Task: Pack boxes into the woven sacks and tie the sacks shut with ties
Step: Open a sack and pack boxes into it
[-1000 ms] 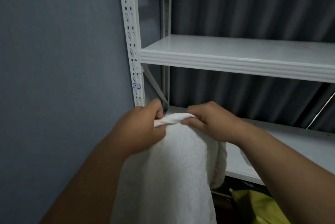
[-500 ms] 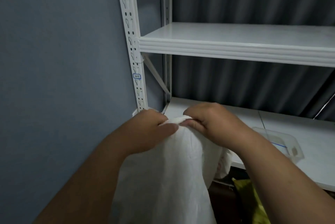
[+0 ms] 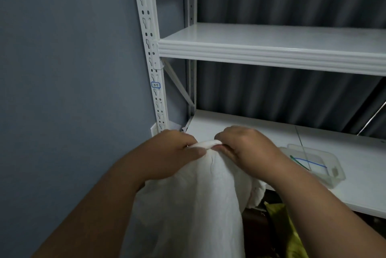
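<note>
Sack [image 3: 188, 205] mouth between both hands [image 3: 211, 149]

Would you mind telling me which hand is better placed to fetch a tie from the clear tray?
The right hand: the clear tray lies on its side, while the left hand can hold the sack.

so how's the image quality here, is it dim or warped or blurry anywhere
Head view: dim, flat light with a grey-blue cast and no hard glare; the shelf upright leans from wide-angle distortion; the white sack is soft, its weave hardly readable; left hand and right hand are fairly sharp; the clear tray and its ties look faint.
</note>
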